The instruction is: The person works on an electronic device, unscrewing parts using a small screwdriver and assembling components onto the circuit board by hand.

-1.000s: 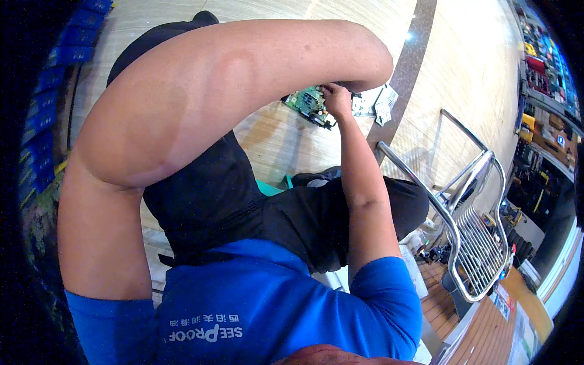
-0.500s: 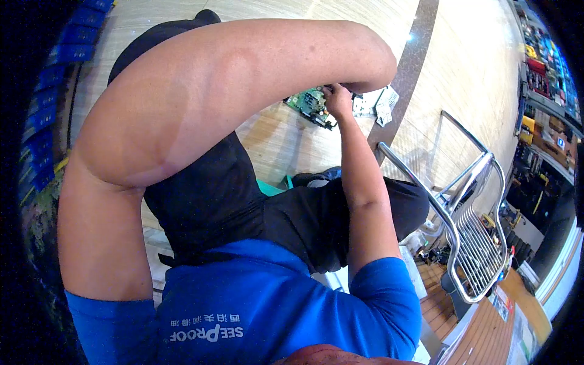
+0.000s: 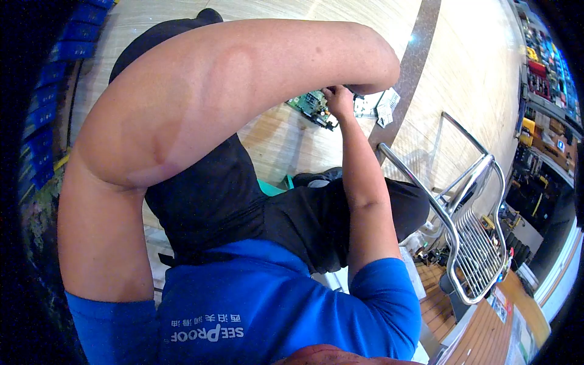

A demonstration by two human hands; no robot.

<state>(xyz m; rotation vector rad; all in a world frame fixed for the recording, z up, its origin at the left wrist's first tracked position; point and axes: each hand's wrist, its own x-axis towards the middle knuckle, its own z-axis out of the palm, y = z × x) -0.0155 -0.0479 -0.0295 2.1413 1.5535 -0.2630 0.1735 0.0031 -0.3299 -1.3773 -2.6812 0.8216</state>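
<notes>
A green circuit board point(image 3: 313, 104) with dark components lies beyond my knees, partly covered by my left forearm. My right hand point(image 3: 339, 102) is at the board's right side, with bent fingers closed at its edge. My left arm reaches across the view, and my left hand point(image 3: 384, 70) bends down at the far end of it. The fingers of that hand are hidden beneath it, close to a dark piece beside the board. White perforated pieces point(image 3: 387, 106) lie just right of my hands.
A shiny metal tube chair point(image 3: 474, 255) stands to my right. Cluttered shelves point(image 3: 538, 91) run along the far right, and blue bins point(image 3: 70, 52) line the left. A dark strip point(image 3: 409, 79) crosses the pale floor. A green object point(image 3: 272, 188) shows between my legs.
The circuit board has shifted very slightly to the right. My left forearm has moved a little to the right, while my right hand stays at the board.
</notes>
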